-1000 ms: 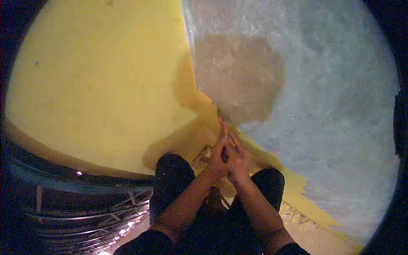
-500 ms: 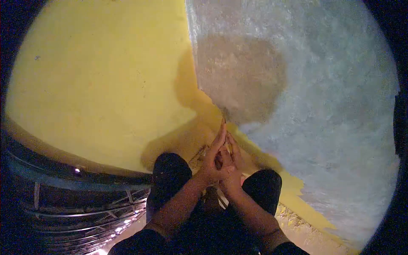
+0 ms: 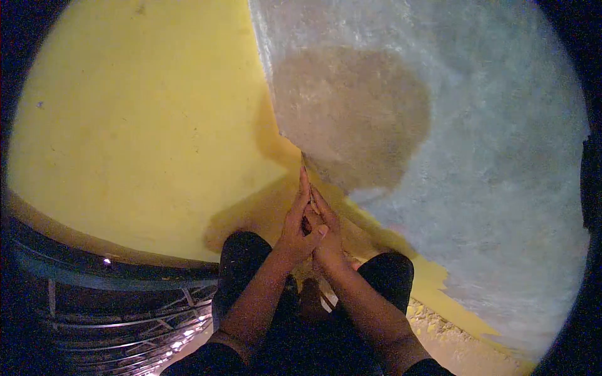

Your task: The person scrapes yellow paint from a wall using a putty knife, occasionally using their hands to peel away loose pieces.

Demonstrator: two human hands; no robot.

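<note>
My left hand (image 3: 293, 230) and my right hand (image 3: 327, 235) are pressed close together in front of me, fingers stretched forward and a thumb crossing between them. A thin dark tip (image 3: 303, 156) shows just beyond the left fingertips, touching or almost touching the border where a grey coating (image 3: 489, 144) meets a yellow surface (image 3: 138, 131). Whatever lies between the palms is mostly hidden, so its kind cannot be made out. My head's shadow falls across the grey coating.
My dark-clothed knees (image 3: 248, 254) flank the hands. At lower left, beyond the yellow surface's curved edge, there is a dark metal framework (image 3: 113, 313) with bright lights. Rough, crumbly material (image 3: 439, 323) lines the lower right edge of the yellow.
Both hands have moved left and slightly forward along the grey-yellow border, staying together. The view has shifted a little, and the border sits further left.
</note>
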